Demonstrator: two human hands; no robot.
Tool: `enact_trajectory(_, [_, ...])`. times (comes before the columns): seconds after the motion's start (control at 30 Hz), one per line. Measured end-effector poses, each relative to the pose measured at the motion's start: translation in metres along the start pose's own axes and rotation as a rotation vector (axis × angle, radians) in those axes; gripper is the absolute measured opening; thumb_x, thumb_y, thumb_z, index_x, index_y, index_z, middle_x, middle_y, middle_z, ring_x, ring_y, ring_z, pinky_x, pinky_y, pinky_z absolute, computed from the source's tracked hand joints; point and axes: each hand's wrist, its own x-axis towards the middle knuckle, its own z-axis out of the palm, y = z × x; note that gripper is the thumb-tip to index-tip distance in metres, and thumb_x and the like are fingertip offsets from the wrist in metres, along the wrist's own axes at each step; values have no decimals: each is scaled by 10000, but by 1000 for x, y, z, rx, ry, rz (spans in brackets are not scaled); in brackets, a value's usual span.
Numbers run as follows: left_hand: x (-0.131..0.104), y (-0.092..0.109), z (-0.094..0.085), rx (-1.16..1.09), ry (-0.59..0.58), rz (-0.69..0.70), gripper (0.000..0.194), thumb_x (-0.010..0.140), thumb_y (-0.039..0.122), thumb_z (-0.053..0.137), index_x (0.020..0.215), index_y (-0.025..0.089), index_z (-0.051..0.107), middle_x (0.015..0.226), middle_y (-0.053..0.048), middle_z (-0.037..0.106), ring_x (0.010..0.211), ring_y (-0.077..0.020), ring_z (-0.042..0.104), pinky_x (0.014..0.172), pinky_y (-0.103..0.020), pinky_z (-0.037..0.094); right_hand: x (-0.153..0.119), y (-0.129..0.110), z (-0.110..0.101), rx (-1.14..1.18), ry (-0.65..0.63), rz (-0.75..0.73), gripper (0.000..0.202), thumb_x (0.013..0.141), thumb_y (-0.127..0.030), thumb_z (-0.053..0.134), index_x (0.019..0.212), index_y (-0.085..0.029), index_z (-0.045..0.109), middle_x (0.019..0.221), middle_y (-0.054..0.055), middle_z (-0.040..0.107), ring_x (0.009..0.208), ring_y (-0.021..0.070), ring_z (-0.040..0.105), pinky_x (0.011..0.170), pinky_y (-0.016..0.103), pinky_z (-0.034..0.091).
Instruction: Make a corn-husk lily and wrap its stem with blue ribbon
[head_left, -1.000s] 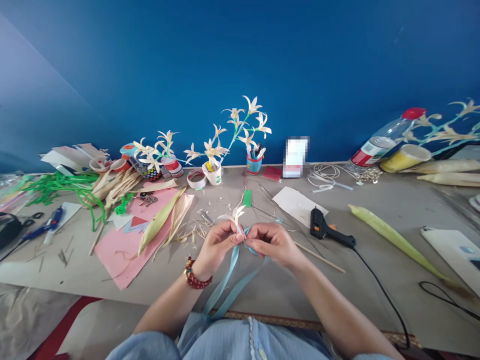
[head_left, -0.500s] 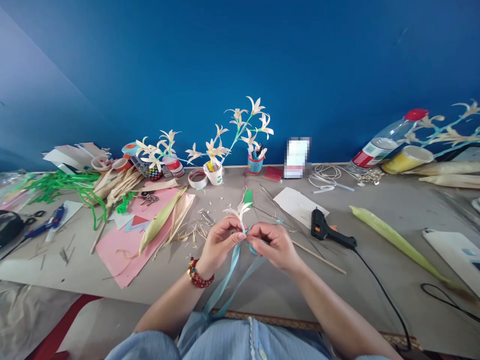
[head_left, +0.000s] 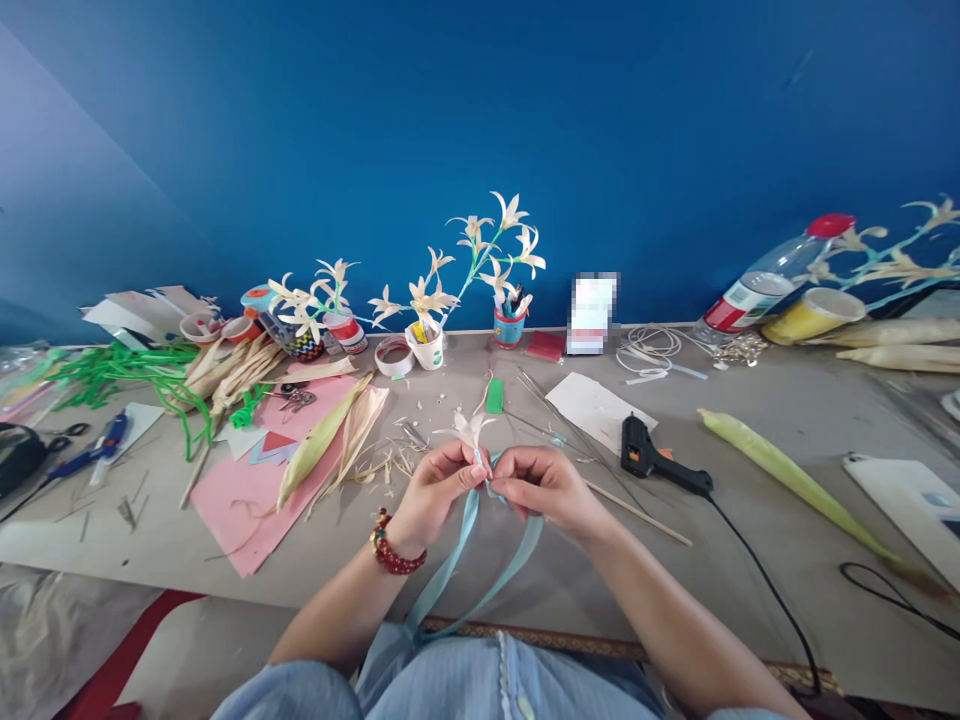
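Between the fingers of my left hand [head_left: 444, 485] is the stem of a small cream husk flower [head_left: 471, 430], its petals pointing up and away from me. My right hand [head_left: 544, 488] is closed beside it, thumb and forefinger pinching a light blue ribbon [head_left: 517, 565] at the stem just below the petals. The fingertips of both hands almost meet. From there the ribbon hangs in a long loop toward my lap. A red bead bracelet [head_left: 396, 548] circles my left wrist. How far the ribbon wraps the stem is partly hidden by the fingers.
A black glue gun [head_left: 660, 460] with its cord lies right of my hands, near a green corn husk [head_left: 795, 485]. Pink paper [head_left: 240, 510] and husks lie left. Finished flowers stand in a paper cup [head_left: 427, 348] at the wall. Thin wires and a wooden stick [head_left: 645, 515] lie beyond my right hand.
The flower has turned and tipped a little to the left, its petals now spread wider. The ribbon's right-hand length has swung outward to the right. Both hands stay close together.
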Motion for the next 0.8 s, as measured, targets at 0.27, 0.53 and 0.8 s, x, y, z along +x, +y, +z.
enact_trajectory(0.27, [1, -3, 7, -132, -39, -50, 280, 673, 378, 817, 664, 154, 648, 692, 2, 503, 648, -118, 463, 643, -260, 400, 0, 11, 12, 136, 41, -16, 339, 761, -419, 747, 656, -183, 527, 467, -82, 427, 373, 50, 331, 386, 198, 236])
enact_trajectory(0.53, [1, -4, 2, 162, 100, 112, 147, 745, 264, 776, 815, 178, 680, 819, -22, 595, 791, -145, 523, 756, -259, 411, -3, -1, 7, -437, 209, -215, 186, 836, -241, 598, 662, -178, 593, 527, -41, 492, 484, 89, 381, 475, 220, 301])
enact_trajectory(0.8, [0, -2, 1, 155, 110, 64, 156, 761, 284, 759, 745, 164, 660, 779, -19, 593, 758, -140, 517, 728, -255, 407, -2, -3, 2, -438, 156, -133, 197, 854, -290, 612, 697, -172, 624, 537, -42, 499, 486, 84, 391, 460, 208, 293])
